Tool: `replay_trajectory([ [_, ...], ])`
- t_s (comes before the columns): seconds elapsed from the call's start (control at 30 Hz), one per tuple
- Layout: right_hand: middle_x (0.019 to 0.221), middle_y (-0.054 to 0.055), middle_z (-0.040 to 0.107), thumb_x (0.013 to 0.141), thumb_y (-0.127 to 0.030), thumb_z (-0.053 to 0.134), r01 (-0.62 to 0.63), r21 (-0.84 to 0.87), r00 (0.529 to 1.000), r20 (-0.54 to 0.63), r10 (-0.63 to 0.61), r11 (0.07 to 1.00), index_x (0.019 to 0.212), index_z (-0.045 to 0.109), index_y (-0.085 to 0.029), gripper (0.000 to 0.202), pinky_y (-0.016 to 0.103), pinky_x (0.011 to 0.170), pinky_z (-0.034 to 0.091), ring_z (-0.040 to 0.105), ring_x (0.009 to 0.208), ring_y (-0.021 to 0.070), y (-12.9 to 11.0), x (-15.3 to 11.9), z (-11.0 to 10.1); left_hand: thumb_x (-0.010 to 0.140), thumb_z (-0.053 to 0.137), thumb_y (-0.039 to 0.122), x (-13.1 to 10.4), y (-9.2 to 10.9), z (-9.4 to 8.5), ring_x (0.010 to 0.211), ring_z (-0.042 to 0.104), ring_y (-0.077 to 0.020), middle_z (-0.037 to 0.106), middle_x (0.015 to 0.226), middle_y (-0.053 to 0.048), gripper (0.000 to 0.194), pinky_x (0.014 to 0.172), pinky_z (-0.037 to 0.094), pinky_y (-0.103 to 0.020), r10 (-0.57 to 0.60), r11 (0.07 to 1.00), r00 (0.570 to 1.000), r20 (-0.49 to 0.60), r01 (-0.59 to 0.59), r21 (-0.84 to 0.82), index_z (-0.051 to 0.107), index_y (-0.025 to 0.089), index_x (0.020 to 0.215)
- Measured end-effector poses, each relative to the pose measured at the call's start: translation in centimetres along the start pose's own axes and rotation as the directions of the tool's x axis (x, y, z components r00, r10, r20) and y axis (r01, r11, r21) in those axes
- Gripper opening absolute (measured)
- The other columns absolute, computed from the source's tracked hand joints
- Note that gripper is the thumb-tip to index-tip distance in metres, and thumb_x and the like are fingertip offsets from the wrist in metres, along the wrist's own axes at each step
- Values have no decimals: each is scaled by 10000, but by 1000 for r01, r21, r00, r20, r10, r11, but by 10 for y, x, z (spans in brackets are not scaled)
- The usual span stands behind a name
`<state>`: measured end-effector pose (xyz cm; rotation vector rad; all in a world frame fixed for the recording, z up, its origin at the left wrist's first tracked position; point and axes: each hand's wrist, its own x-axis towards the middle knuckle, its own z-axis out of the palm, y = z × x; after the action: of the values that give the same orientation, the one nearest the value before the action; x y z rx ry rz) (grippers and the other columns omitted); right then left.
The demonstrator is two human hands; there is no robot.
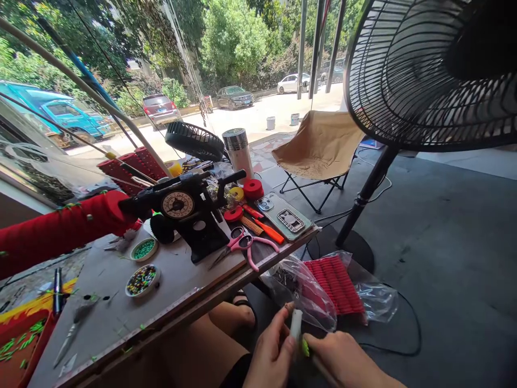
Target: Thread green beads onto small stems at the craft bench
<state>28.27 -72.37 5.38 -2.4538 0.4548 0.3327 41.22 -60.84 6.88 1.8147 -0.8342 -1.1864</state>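
Pinching a slim white stick (296, 323), the left hand (271, 357) sits low beyond the table's near edge, above the person's lap, thumb and fingers closed around its shaft. The right hand (348, 360) lies just beside it, closed on a thin rod with a small yellow-green tip (305, 348), and that tip touches the white stick's lower part. Both hands are grasping, neither released.

Just behind the hands, on the dark floor, lies a clear crinkled plastic bag (315, 293) with a red ribbed foam sheet (337, 284) inside it.

On the grey table (113, 307), near the middle, stands a black winding machine with a round dial (183, 207). Beside it, toward the right-hand edge, lie pink-handled scissors (248, 245), an orange-handled tool (264, 229) and a grey-green phone (285, 215). Red spools (252, 188) sit behind these. Two small round dishes of coloured beads (142, 280) rest nearer the near edge, and a long red foam roll (56, 229) reaches across the left-hand side.

A black standing fan (428, 75) rises at the right beyond the table, and a tan folding camp chair (319, 145) stands on the floor behind
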Motion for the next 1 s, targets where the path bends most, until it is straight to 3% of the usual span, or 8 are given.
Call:
replay_trajectory([
  [0.1, 811, -7, 663, 912, -287, 373, 90, 173, 996, 0, -91, 981, 866, 567, -204, 216, 184, 549, 349, 596, 676, 121, -2, -9, -18, 821, 446, 334, -1, -5, -7, 966, 541, -224, 597, 1102, -171, 615, 894, 414, -326, -16, 997, 1000, 13, 17, -81, 372, 8, 1338],
  [0.2, 831, -2, 608, 947, -436, 288, 149, 476, 987, -21, -159, 866, 814, 526, -181, 374, 174, 614, 381, 527, 712, 108, -1, -11, -29, 828, 463, 339, -1, -9, -12, 1081, 510, -215, 537, 1245, -191, 623, 987, 362, -309, -36, 991, 999, 11, 37, -128, 356, 5, 1344],
  [0.3, 746, -5, 528, 946, -502, 213, 146, 570, 987, -25, -161, 809, 763, 485, -165, 470, 178, 587, 375, 449, 652, 99, 2, -5, -26, 820, 492, 347, -2, -8, -13, 1144, 484, -226, 500, 1311, -185, 614, 1028, 325, -318, -41, 994, 999, 10, 42, -105, 391, 27, 1334],
  [0.5, 635, -31, 464, 940, -479, 252, 143, 451, 989, -42, -139, 881, 722, 472, -175, 434, 182, 505, 312, 371, 545, 84, 9, 3, -7, 762, 559, 430, -6, -6, -12, 1226, 410, -269, 471, 1335, -201, 727, 1062, 288, -342, -99, 975, 995, -10, 95, -199, 392, 9, 1332],
  [0.7, 628, 42, 620, 938, -358, 266, 79, 138, 980, -191, -52, 987, 796, 530, -182, 348, 264, 480, 205, 563, 530, 169, 15, 7, 10, 673, 646, 542, -6, -8, -8, 1094, 518, -234, 589, 1204, -117, 710, 989, 370, -302, -116, 923, 990, -78, 78, -377, 529, 159, 1259],
  [0.83, 653, 88, 662, 937, -246, 235, 18, -33, 957, -290, -26, 999, 881, 535, -173, 313, 299, 481, 156, 649, 586, 248, 12, 10, 18, 654, 649, 558, -3, -10, 1, 1010, 551, -229, 649, 1020, -106, 715, 951, 392, -297, -136, 937, 971, -195, 62, -344, 553, 149, 1231],
  [1.0, 638, 51, 666, 914, -193, 313, 18, -131, 946, -320, -59, 991, 892, 522, -186, 210, 297, 471, 179, 657, 572, 226, 3, 12, 23, 716, 557, 577, 0, -19, 12, 932, 570, -213, 641, 972, -116, 744, 877, 436, -282, -105, 962, 961, -254, 33, -271, 482, 105, 1286],
])
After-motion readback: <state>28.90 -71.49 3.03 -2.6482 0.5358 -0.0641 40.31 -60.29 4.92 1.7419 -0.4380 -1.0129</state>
